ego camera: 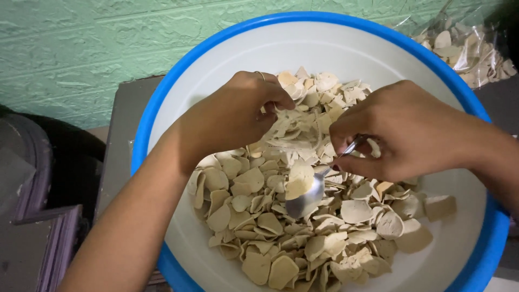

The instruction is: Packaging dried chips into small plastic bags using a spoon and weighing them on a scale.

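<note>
A big white basin with a blue rim [178,81] holds a heap of pale beige, flat, irregular chips [259,227]. My left hand [232,116], with a ring on one finger, reaches into the heap from the left and pinches a few thin pale pieces. My right hand [403,130] comes in from the right and grips the handle of a metal spoon [305,200]. The spoon's bowl rests on the chips near the middle, with one chip lying on it.
The basin stands on a grey surface [121,135] against a green textured wall [65,54]. A clear plastic bag of the same chips [467,46] lies at the upper right. Dark furniture [38,178] sits lower left.
</note>
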